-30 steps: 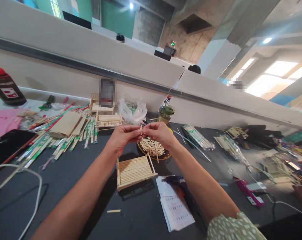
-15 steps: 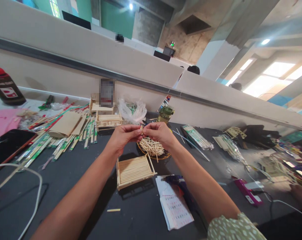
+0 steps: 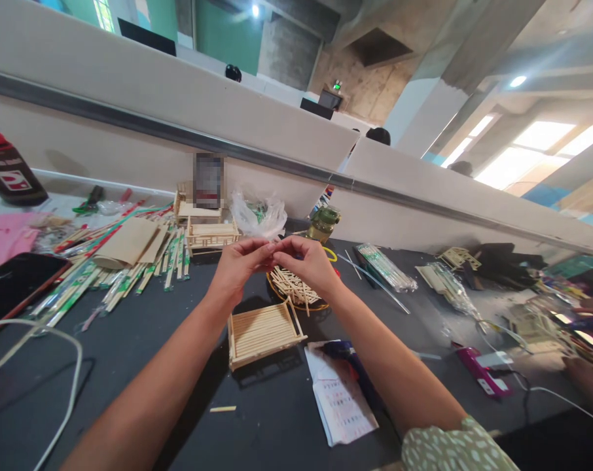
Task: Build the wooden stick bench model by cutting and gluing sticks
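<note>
My left hand [image 3: 238, 265] and my right hand [image 3: 307, 261] meet fingertip to fingertip above a round dish of short wooden sticks [image 3: 296, 288]. Both pinch something small between them, which my fingers hide. Just below, on the dark table [image 3: 129, 366], lies a small flat tray built of bamboo sticks [image 3: 263, 331]. A loose stick piece [image 3: 222, 409] lies nearer to me.
Wrapped chopsticks and brown paper [image 3: 129, 252] cover the left side, with small stick frames [image 3: 212, 234] and a plastic bag [image 3: 258, 217] behind. A glue gun on printed paper [image 3: 343, 386] lies to the right. A white cable [image 3: 65, 366] loops at left. Another person's hand [image 3: 588, 379] is at far right.
Both hands have stayed together over the dish. The stick tip seen between my fingertips before is now hidden by them. The view has shifted slightly.
</note>
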Motion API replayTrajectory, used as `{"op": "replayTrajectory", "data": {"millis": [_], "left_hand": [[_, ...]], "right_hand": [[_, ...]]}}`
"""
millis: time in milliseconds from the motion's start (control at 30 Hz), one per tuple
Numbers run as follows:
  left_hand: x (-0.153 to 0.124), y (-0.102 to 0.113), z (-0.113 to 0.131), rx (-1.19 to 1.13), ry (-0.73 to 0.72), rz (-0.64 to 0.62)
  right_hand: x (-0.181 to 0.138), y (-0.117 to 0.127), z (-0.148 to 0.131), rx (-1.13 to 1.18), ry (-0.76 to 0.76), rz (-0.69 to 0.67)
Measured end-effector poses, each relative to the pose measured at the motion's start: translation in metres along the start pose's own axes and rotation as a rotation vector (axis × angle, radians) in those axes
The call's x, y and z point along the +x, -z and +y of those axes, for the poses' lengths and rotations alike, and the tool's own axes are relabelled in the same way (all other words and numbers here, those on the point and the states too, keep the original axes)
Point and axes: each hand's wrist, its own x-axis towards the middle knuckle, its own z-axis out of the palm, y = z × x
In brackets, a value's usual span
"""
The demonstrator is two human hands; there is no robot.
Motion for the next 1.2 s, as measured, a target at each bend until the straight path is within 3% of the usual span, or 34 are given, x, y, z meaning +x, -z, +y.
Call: {"op": "replayTrajectory", "data": {"millis": [200, 300, 367, 500, 567, 633, 767, 900, 1067, 1200], "left_hand": [[-0.003, -0.009, -0.005, -0.160, 0.166, 0.027], [-0.004, -0.013, -0.008, -0.171, 0.170, 0.046], [-0.005, -0.015, -0.007, -0.163, 0.120, 0.078], [-0.012, -0.017, 0.010, -0.027, -0.099, 0.081], [-0.020, -0.020, 0.021, 0.090, -0.196, 0.063], [-0.029, -0.025, 0.030, 0.175, -0.232, 0.057], [-0.048, -0.031, 0.034, 0.311, -0.232, -0.071], [-0.074, -0.021, 0.023, 0.403, -0.331, -0.199], [-0.117, 0.010, -0.006, 0.346, -0.239, -0.144], [-0.147, 0.028, -0.028, 0.440, -0.346, -0.089]], "right_hand": [[-0.004, -0.003, -0.007, 0.136, -0.079, 0.082], [-0.009, 0.000, 0.000, 0.130, -0.082, 0.082], [-0.013, 0.006, 0.010, 0.024, -0.058, 0.073], [-0.022, 0.028, 0.030, -0.405, -0.053, 0.103], [-0.032, 0.036, 0.029, -0.551, -0.073, 0.138], [-0.046, 0.036, 0.017, -0.536, -0.050, 0.205], [-0.081, 0.011, -0.024, -0.246, 0.093, 0.343], [-0.109, -0.029, -0.045, -0.022, 0.126, 0.394], [-0.137, -0.073, -0.032, 0.056, 0.100, 0.406], [-0.159, -0.101, -0.015, -0.011, 0.110, 0.382]]}}
